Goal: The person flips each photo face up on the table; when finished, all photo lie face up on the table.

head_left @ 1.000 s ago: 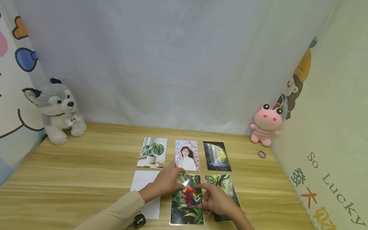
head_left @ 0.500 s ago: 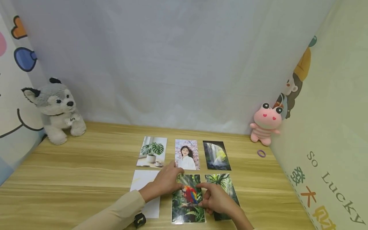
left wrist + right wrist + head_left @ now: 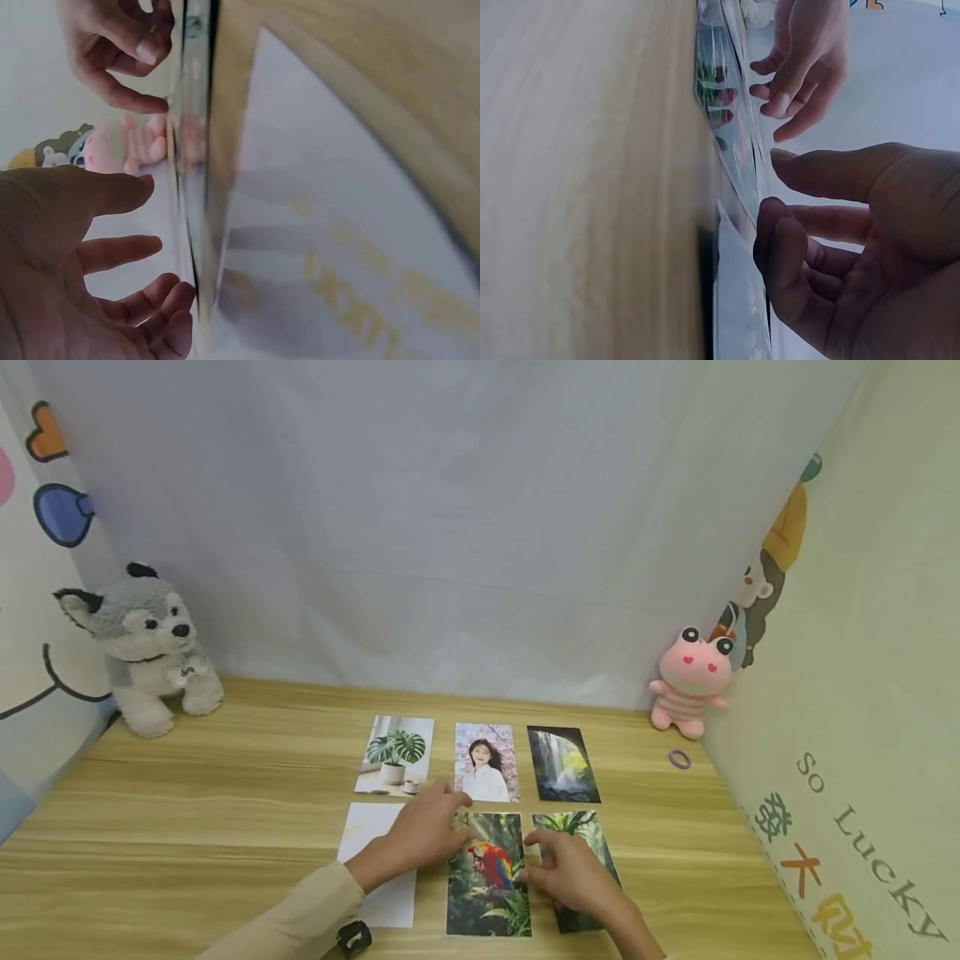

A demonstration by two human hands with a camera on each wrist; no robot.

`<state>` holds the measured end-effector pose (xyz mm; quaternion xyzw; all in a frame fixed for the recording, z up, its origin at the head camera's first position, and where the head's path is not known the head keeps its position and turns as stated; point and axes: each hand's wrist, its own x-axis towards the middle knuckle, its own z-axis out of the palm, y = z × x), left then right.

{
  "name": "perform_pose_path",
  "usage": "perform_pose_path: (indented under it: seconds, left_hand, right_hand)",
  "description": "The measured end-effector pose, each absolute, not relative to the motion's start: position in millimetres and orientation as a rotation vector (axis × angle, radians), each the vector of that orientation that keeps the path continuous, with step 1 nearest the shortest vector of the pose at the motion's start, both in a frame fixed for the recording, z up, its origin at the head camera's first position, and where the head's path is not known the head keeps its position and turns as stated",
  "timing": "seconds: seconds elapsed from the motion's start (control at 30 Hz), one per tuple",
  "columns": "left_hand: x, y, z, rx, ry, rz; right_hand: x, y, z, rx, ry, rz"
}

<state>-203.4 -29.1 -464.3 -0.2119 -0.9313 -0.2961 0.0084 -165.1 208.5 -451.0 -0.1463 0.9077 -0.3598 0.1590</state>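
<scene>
A glossy photo card of a red parrot [image 3: 487, 906] lies flat in the middle of the front row. My left hand [image 3: 416, 835] is at its upper left, thumb and fingertips right by the edge. At its right edge hovers my right hand [image 3: 573, 872], thumb and index finger apart with the other fingers loosely bent, as the right wrist view shows for the hand [image 3: 847, 247]. Left of the parrot lies a white card [image 3: 386, 897] with faint yellow lettering, partly under my left arm. A jungle photo card [image 3: 572, 821] is partly hidden by my right hand.
Behind these lie a potted-plant photo [image 3: 397, 752], a portrait photo [image 3: 487, 768] and a waterfall photo [image 3: 564, 764]. A plush husky [image 3: 157, 652] sits at the back left. At the back right are a pink plush toy [image 3: 692, 685] and a purple ring [image 3: 679, 759].
The parrot card has shifted slightly and straightened, its lower edge now farther from me. My fingers have eased off its edges, both hands slightly apart from it.
</scene>
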Motion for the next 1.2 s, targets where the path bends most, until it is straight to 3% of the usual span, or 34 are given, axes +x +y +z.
perform_pose_path:
  seconds: [0.53,1.2]
  left_hand:
    - [-199.6,-111.2,-459.2,-0.919,-2.978,-0.839]
    - [-175.8,-158.6,-459.3,-0.902,-3.114,-0.651]
  right_hand:
    - [-196.6,184.8,-441.2,-0.554,2.701,-1.073]
    - [-219.5,99.6,-447.8,-0.803,2.633,-0.883]
